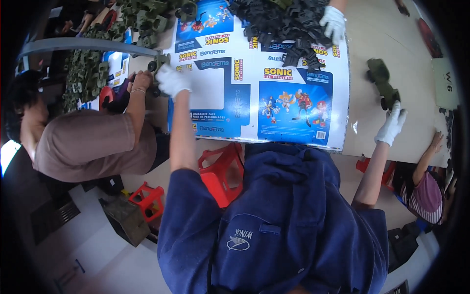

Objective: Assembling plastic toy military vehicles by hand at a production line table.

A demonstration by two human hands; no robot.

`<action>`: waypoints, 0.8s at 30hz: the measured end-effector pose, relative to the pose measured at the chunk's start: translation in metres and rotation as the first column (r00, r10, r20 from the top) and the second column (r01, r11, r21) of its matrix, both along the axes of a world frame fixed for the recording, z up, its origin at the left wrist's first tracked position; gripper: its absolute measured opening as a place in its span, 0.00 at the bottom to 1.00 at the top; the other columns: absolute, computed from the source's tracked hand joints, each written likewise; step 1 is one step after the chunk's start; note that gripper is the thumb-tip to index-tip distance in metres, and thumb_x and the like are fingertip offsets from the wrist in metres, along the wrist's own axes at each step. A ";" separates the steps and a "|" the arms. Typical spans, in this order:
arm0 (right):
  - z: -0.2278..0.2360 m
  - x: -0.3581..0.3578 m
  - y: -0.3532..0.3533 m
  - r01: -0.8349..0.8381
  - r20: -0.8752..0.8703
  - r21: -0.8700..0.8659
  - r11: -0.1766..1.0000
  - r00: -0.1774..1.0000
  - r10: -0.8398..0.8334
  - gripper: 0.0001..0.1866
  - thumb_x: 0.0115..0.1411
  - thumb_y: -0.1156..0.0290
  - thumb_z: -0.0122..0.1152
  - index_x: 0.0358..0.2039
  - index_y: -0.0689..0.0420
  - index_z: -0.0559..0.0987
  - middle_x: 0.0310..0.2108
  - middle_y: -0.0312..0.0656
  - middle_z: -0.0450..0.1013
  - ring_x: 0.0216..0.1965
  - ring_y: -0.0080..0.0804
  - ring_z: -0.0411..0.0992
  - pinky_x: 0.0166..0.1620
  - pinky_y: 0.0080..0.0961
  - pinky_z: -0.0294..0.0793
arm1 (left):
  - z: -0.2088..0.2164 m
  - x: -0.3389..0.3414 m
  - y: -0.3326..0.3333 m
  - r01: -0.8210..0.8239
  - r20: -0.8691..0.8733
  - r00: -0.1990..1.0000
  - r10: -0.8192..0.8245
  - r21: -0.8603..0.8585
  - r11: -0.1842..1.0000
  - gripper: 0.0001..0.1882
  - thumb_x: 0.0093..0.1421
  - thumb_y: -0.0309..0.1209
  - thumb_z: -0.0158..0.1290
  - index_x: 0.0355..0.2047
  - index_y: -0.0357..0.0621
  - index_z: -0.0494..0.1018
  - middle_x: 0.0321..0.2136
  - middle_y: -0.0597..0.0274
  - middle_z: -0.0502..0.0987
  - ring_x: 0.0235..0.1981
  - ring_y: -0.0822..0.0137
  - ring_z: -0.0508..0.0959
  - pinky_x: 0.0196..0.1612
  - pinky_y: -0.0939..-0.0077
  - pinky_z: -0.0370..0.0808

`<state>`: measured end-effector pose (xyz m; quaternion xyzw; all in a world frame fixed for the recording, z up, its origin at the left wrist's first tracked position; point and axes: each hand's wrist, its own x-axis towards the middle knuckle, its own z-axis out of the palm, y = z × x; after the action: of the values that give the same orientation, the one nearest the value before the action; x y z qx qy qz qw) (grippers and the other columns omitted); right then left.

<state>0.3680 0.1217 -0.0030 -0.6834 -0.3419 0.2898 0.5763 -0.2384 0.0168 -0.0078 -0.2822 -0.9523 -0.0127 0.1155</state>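
A long olive-green toy vehicle, looking like moulded plastic with rounded dark wheels (385,84), is lying at a slant on the smooth beige tabletop (377,29). Glossy flat blue-and-white printed sheets (271,132) are covering the middle of the table, and a rough heap of angular black pieces (289,24) is resting on their far part. A second olive-green wheeled piece (159,60) is standing at the left side of the sheets.

The right hand in a white fabric glove (391,123) is stretching its fingers forward, held close to one another, and their tips are touching the near end of the long vehicle; I cannot tell if they are gripping it. Most of the vehicle is extending beyond these fingertips, away from the person.

The left hand in a white glove (173,81) is appearing blurred, with fingers half bent and pointing toward the second piece, which is lying just beside them; whether they are grasping it, I cannot tell. A co-worker's bare hands (142,81) are working next to this piece.
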 end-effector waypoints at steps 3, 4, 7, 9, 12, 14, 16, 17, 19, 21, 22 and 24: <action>-0.025 -0.013 -0.010 -0.128 0.283 -0.096 0.987 0.947 0.150 0.28 0.64 0.66 0.63 0.62 0.64 0.69 0.62 0.48 0.67 0.63 0.36 0.66 0.66 0.30 0.61 | -0.014 -0.079 -0.020 -0.137 0.002 0.990 0.140 -0.181 0.974 0.45 0.46 0.61 0.65 0.54 0.42 0.64 0.49 0.53 0.74 0.51 0.52 0.77 0.50 0.56 0.76; -0.033 -0.024 -0.013 -0.195 0.266 -0.180 0.964 0.934 0.239 0.27 0.64 0.67 0.64 0.61 0.63 0.71 0.61 0.48 0.69 0.62 0.35 0.67 0.65 0.30 0.63 | -0.018 -0.088 -0.027 -0.125 0.015 0.991 0.133 -0.248 0.961 0.48 0.43 0.64 0.65 0.54 0.42 0.64 0.48 0.52 0.75 0.49 0.52 0.78 0.49 0.56 0.77; -0.044 -0.078 -0.021 -0.433 0.278 -0.264 0.862 0.821 0.498 0.22 0.61 0.68 0.65 0.53 0.64 0.77 0.53 0.49 0.76 0.54 0.36 0.74 0.61 0.30 0.69 | -0.017 -0.074 -0.025 -0.091 -0.031 0.996 0.085 -0.308 0.947 0.51 0.41 0.63 0.66 0.56 0.40 0.62 0.48 0.48 0.76 0.47 0.51 0.80 0.48 0.56 0.77; -0.040 -0.115 -0.020 -0.563 0.245 -0.278 0.779 0.742 0.624 0.24 0.59 0.68 0.67 0.54 0.65 0.77 0.53 0.52 0.75 0.54 0.39 0.74 0.59 0.29 0.71 | -0.008 -0.051 -0.021 -0.023 0.104 0.993 0.057 -0.303 0.953 0.55 0.43 0.61 0.65 0.61 0.37 0.59 0.48 0.44 0.76 0.48 0.49 0.80 0.49 0.57 0.78; -0.036 -0.156 -0.002 -0.557 0.368 -0.373 0.742 0.646 0.669 0.33 0.53 0.65 0.70 0.57 0.66 0.73 0.56 0.57 0.71 0.56 0.46 0.72 0.59 0.31 0.70 | 0.012 0.034 -0.024 0.143 0.228 0.970 -0.089 -0.230 0.963 0.60 0.45 0.58 0.66 0.67 0.32 0.50 0.49 0.37 0.75 0.50 0.45 0.79 0.51 0.58 0.77; -0.044 -0.172 0.017 -0.583 0.608 -0.286 0.760 0.503 0.614 0.35 0.52 0.61 0.71 0.58 0.64 0.72 0.56 0.57 0.71 0.55 0.51 0.72 0.59 0.35 0.70 | 0.010 0.077 -0.031 0.217 0.381 0.909 -0.167 -0.093 0.972 0.63 0.45 0.57 0.66 0.67 0.27 0.47 0.50 0.33 0.73 0.50 0.42 0.78 0.52 0.58 0.76; -0.033 -0.194 0.033 -0.585 0.704 -0.332 0.740 0.369 0.607 0.37 0.50 0.57 0.72 0.58 0.60 0.73 0.52 0.55 0.74 0.52 0.50 0.73 0.55 0.37 0.72 | -0.002 0.108 -0.045 0.222 0.429 0.861 -0.275 0.169 0.960 0.62 0.46 0.57 0.67 0.66 0.23 0.48 0.52 0.30 0.72 0.52 0.39 0.76 0.55 0.58 0.74; -0.025 -0.202 0.040 -0.553 0.658 -0.492 0.672 0.269 0.703 0.38 0.49 0.56 0.73 0.59 0.58 0.73 0.50 0.54 0.75 0.50 0.50 0.74 0.54 0.38 0.73 | -0.019 0.116 -0.052 0.147 0.502 0.818 -0.280 0.288 0.946 0.61 0.47 0.57 0.66 0.64 0.20 0.49 0.55 0.26 0.69 0.54 0.36 0.73 0.57 0.59 0.71; -0.030 -0.209 0.047 -0.522 0.672 -0.556 0.647 0.176 0.719 0.34 0.48 0.56 0.72 0.56 0.55 0.76 0.43 0.50 0.78 0.46 0.49 0.76 0.51 0.39 0.74 | -0.040 0.141 -0.062 -0.029 0.691 0.673 -0.264 0.381 0.924 0.57 0.54 0.60 0.61 0.65 0.24 0.51 0.54 0.29 0.71 0.54 0.40 0.74 0.56 0.61 0.71; -0.029 -0.195 0.049 -0.586 0.568 -0.588 0.557 0.191 0.801 0.29 0.49 0.60 0.71 0.51 0.57 0.79 0.43 0.52 0.78 0.46 0.49 0.77 0.50 0.37 0.75 | -0.028 0.158 -0.067 -0.141 0.760 0.593 -0.267 0.424 0.894 0.53 0.57 0.60 0.58 0.65 0.26 0.56 0.51 0.31 0.74 0.52 0.41 0.77 0.55 0.61 0.72; -0.027 -0.189 0.048 -0.586 0.522 -0.615 0.528 0.199 0.829 0.28 0.48 0.63 0.72 0.50 0.59 0.79 0.43 0.53 0.78 0.46 0.48 0.77 0.50 0.36 0.75 | -0.018 0.159 -0.070 -0.148 0.879 0.466 -0.099 0.188 0.971 0.47 0.58 0.61 0.56 0.62 0.30 0.62 0.46 0.32 0.77 0.47 0.42 0.79 0.52 0.61 0.73; -0.042 -0.172 0.037 -0.642 0.403 -0.542 0.542 0.368 0.838 0.27 0.48 0.66 0.72 0.50 0.61 0.79 0.44 0.53 0.78 0.45 0.45 0.77 0.50 0.34 0.76 | 0.011 0.162 -0.069 -0.051 0.913 0.383 0.144 -0.135 0.990 0.37 0.59 0.61 0.56 0.52 0.38 0.76 0.33 0.38 0.81 0.36 0.46 0.82 0.45 0.62 0.77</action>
<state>0.1958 0.1586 -0.0449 -0.5818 -0.7366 0.3225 0.1226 -0.0767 -0.0523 0.0036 -0.1763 -0.8717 -0.1193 -0.4415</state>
